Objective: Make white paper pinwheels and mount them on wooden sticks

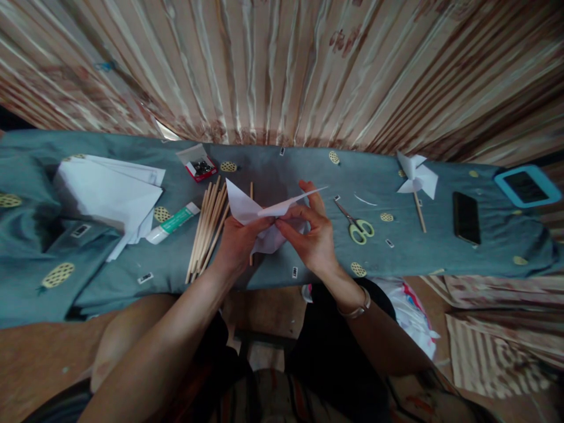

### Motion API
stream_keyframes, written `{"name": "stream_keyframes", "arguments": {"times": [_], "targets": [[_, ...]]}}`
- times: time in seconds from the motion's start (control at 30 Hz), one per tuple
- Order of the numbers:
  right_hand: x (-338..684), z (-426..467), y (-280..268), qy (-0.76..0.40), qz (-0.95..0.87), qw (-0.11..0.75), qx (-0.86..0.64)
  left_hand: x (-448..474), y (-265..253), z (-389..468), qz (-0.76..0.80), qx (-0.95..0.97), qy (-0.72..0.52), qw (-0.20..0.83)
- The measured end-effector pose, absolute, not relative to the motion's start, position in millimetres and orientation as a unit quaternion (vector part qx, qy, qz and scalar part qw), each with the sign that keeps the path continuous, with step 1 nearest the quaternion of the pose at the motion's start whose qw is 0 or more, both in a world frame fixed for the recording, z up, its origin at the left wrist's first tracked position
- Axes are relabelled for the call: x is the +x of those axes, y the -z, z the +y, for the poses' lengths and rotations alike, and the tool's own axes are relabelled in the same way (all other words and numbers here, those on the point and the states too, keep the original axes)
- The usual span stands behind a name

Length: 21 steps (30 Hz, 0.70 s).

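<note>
While the left hand grips folded paper, the right hand pinches it.

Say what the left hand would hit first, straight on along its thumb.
Most likely the right hand, pinched close at the middle of the paper that the left hand holds. Depth between them is unclear; they may already touch.

Tall beige curtains hang in folds behind a long table draped in pineapple-printed blue-grey cloth; brown floor below.
</note>
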State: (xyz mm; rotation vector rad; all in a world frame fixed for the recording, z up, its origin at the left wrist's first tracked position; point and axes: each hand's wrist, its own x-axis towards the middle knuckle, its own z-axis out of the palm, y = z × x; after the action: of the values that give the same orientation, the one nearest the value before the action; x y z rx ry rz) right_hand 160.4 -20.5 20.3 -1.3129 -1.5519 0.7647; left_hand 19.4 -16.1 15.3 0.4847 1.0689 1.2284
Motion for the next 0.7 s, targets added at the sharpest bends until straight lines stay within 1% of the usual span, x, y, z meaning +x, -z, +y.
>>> {"name": "stream_keyframes", "arguments": {"times": [0.37, 0.53, 0.7], "targets": [[160.5, -19.4, -21.6, -0.334, -0.63, 0.465, -0.525, 18.0, -14.4, -15.8, 0.468, 0.239, -0.55, 0.649], [161.6, -19.0, -20.7, -0.35, -0.625, 0.458, -0.526, 16.4, -12.1, -15.5, 0.491, 0.251, -0.546, 0.631], [162.3, -18.0, -18.4, -0.376, -0.618, 0.454, -0.52, 15.5, -8.3, -14.9, 0.474, 0.262, -0.559, 0.628]]}}
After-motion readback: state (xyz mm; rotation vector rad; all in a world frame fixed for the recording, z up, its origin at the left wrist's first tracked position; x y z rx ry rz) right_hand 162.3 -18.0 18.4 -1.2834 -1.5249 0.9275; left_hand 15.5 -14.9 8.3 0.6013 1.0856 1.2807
